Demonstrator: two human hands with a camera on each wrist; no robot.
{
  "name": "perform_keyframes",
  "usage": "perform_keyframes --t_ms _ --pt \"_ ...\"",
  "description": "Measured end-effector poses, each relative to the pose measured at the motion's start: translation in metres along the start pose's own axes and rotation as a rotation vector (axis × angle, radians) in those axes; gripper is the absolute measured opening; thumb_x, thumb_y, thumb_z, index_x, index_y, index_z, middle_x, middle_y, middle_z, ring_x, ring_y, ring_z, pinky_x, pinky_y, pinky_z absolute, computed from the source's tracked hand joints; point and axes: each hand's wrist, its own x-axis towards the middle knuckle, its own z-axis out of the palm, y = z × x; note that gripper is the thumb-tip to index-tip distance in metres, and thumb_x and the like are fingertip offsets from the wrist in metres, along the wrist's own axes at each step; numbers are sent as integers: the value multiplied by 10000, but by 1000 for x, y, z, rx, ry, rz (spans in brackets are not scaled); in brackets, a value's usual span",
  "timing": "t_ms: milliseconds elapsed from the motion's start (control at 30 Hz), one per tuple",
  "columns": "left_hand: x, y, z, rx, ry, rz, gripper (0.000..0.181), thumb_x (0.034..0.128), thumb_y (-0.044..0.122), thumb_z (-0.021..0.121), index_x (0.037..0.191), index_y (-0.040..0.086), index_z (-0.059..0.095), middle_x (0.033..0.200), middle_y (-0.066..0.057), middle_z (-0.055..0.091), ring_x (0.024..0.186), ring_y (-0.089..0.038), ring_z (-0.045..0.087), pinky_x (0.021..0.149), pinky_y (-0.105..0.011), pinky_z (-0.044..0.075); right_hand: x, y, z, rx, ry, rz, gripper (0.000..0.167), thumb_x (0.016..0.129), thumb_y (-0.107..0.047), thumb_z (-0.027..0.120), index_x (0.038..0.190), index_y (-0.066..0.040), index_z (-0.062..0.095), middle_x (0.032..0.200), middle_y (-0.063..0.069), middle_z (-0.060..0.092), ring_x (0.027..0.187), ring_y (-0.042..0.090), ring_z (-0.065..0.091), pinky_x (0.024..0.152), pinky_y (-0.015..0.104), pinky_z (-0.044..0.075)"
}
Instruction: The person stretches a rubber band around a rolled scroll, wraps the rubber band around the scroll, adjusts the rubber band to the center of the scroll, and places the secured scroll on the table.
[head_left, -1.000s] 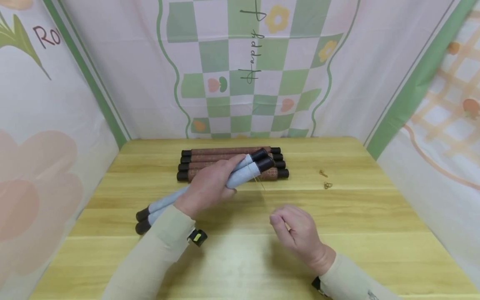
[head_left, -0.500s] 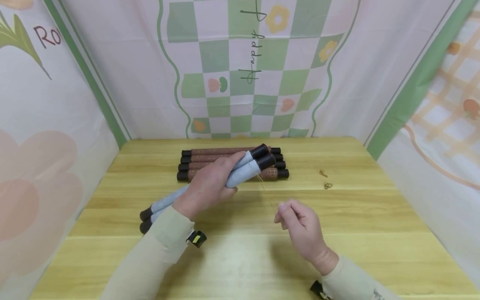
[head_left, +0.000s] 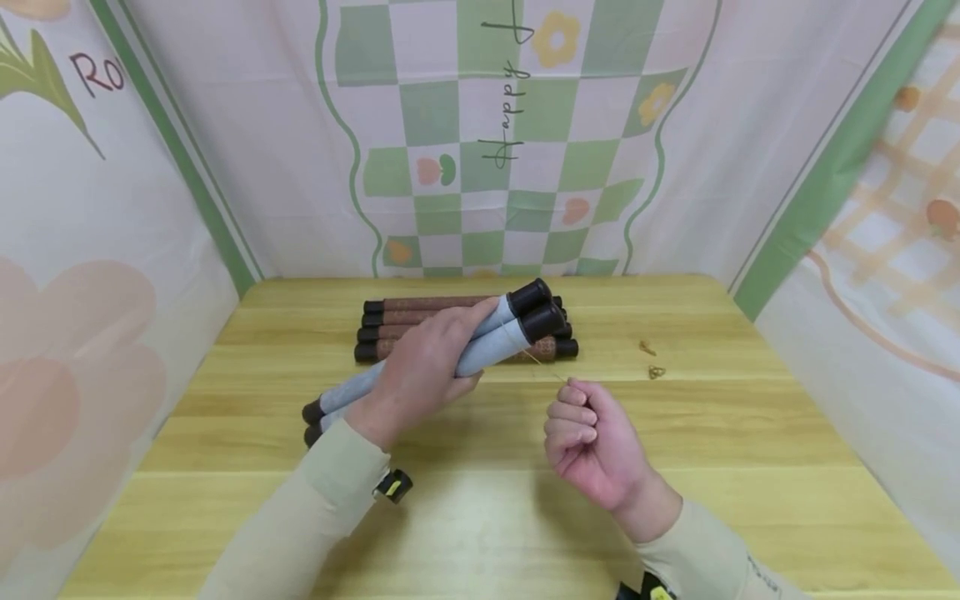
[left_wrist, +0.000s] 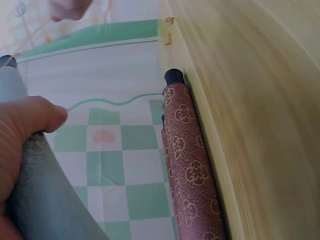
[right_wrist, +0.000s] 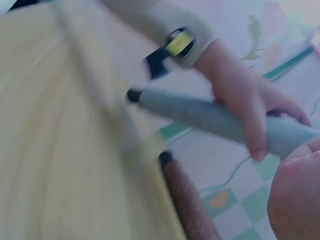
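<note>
In the head view, my left hand (head_left: pixel 420 371) grips two light blue scrolls (head_left: pixel 491 346) with black end knobs, side by side and slanting up to the right above the table. A thin golden string (head_left: pixel 536 360) crosses the scrolls near their upper ends and stretches toward my right hand (head_left: pixel 600 446). The fingers of that hand are curled and pinch the string at the index finger and thumb. In the left wrist view, the thumb (left_wrist: pixel 47 115) lies over a scroll (left_wrist: pixel 47 195). My left hand (right_wrist: pixel 240 95) also appears round the scrolls (right_wrist: pixel 195 112) in the right wrist view.
Several brown patterned scrolls (head_left: pixel 393 343) with black knobs lie in parallel behind the held pair. Two small golden coils, a far one (head_left: pixel 647 347) and a nearer one (head_left: pixel 656 372), lie to their right on the wooden table (head_left: pixel 480 533). Printed curtains (head_left: pixel 300 167) enclose the table.
The blue scrolls have shifted up and right in the left hand's grip. My right hand has risen and turned, and the string, which hung loose, now runs toward it.
</note>
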Motion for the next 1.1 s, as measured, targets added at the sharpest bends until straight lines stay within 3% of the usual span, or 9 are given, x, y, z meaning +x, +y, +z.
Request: perform_keyframes --t_ms 167,367,500,633,767,933,1000,1100 --pt "-2 1 4 39 98 81 945 837 176 859 1625 158 338 1396 -115 611 1183 -282 656 953 -462 569 6 1 10 213 -59 11 366 1144 -273 352 963 -67 595 738 -82 442 633 -1 310 632 131 394" --pt "-4 2 5 54 153 128 910 848 170 836 1617 151 350 1405 -105 598 1205 -275 642 960 -460 564 11 1 27 243 -62 -73 362 1152 -252 321 1094 -24 596 946 80 733 635 -15 288 606 116 391" --pt "-4 3 6 44 198 163 900 837 153 841 1600 134 365 1401 -108 597 1228 -278 627 996 -461 548 10 1 37 288 -69 -96 380 1145 -232 317 1176 23 598 1074 123 742 669 -13 322 656 145 473" --pt "-3 4 5 41 231 180 912 819 144 857 1589 128 368 1400 -109 592 1240 -283 617 996 -468 546 10 0 41 306 -91 -134 351 1144 -175 288 1253 27 552 1218 169 697 718 82 564 742 195 564" --pt "-4 4 4 48 248 195 912 809 142 867 1579 127 378 1392 -113 595 1236 -286 617 966 -473 555 13 0 43 203 -122 -171 392 1155 -164 284 1336 2 590 1293 216 688 853 193 751 789 226 607" --pt "-5 3 5 65 245 219 887 814 148 866 1563 128 392 1383 -120 602 1221 -286 627 948 -470 565 13 -4 43 -56 -169 -175 464 1158 -317 267 1458 -97 543 1399 146 662 994 194 775 812 211 604" --pt "-6 2 4 76 236 224 871 825 157 859 1560 134 394 1387 -121 601 1216 -284 633 957 -467 567 12 -5 43 -181 -149 -190 472 1153 -353 265 1481 -117 509 1424 111 649 1024 197 771 803 199 600" --pt "-8 0 4 96 218 230 846 850 170 844 1563 149 388 1398 -122 595 1193 -286 646 948 -468 571 11 -8 44 -402 -60 -242 437 1151 -316 293 1489 -143 510 1434 87 637 1000 198 775 789 191 599"
